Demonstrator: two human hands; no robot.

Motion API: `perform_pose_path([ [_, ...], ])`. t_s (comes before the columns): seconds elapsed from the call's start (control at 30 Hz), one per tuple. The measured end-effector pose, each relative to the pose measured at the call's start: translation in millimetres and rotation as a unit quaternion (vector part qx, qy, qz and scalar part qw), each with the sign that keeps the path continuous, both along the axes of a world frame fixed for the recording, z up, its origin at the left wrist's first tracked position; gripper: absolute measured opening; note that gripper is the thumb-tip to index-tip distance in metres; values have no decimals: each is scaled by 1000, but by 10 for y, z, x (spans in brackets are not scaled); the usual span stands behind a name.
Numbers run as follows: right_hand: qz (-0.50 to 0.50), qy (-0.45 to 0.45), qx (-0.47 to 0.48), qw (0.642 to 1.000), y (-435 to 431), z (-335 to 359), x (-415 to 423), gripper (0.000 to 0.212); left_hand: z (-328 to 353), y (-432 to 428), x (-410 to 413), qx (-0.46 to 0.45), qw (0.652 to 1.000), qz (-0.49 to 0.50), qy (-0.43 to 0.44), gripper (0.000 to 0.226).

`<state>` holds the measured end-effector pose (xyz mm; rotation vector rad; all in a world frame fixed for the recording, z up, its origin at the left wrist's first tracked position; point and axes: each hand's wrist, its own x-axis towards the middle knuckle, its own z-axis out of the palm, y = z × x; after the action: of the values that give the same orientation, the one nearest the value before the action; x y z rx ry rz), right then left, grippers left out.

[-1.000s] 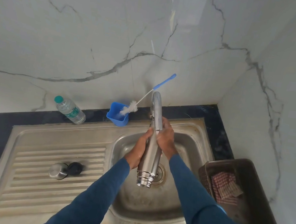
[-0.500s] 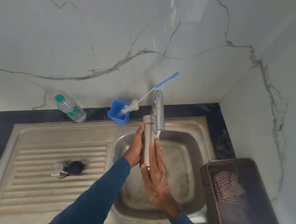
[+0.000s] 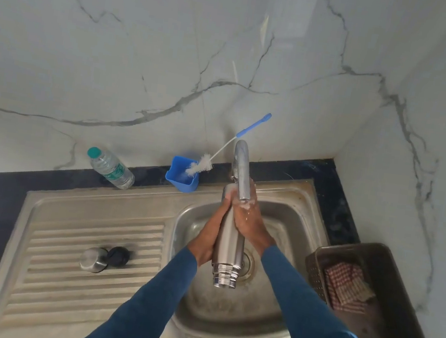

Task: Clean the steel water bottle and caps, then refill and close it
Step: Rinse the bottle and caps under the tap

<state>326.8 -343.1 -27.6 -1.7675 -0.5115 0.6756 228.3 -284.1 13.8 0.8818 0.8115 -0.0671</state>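
Back up the bottle has come the right hand (image 3: 248,226), which lay flat and low a half-second ago. It now wraps the upper body of the steel water bottle (image 3: 227,243) just beneath the tap (image 3: 241,171).

Far left, a plastic water bottle (image 3: 110,168) leans at the wall, its green label too small to read. On the drainboard (image 3: 66,233) the steel cap (image 3: 93,259) and black inner cap (image 3: 118,255) sit touching.

A blue cup (image 3: 182,176) holds the bottle brush (image 3: 201,166).

The left hand (image 3: 208,238) clasps the bottle's left side, fingers curled round it. The bottle hangs over the sink basin (image 3: 189,221), threaded mouth down. I can read no brand on it.

Rubbing well, I'd say, means working both palms its full length, gripping firmly, since wet steel slips.

Far right, a basket (image 3: 318,258) holds a checked cloth (image 3: 345,287).
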Motion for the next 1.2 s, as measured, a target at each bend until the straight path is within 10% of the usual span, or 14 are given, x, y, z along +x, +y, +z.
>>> perform_pose_path([
  [0.13, -48, -3, -13, 999, 18, 101, 34, 38, -20, 16, -30, 8, 1000, -15, 8, 64],
  [0.3, -25, 34, -19, 999, -75, 43, -291, 62, -41, 31, 44, -18, 999, 36, -19, 57],
  [0.57, 77, -218, -62, 971, -639, 294, -1046, 68, -87, 143, 51, -45, 998, 35, -5, 73],
  [0.93, 24, -138, -55, 989, -275, 332, -630, 64, -29, 57, -45, 1, 1000, 10, 18, 67],
  [1.1, 6, -60, -23, 998, -6, 158, -214, 22, 87, 43, 8, 48, 999, -19, -1, 69],
  [1.2, -86, -52, -1, 995, 30, 258, 32, 39, 129, 52, 16, 69, 996, -51, -2, 63],
])
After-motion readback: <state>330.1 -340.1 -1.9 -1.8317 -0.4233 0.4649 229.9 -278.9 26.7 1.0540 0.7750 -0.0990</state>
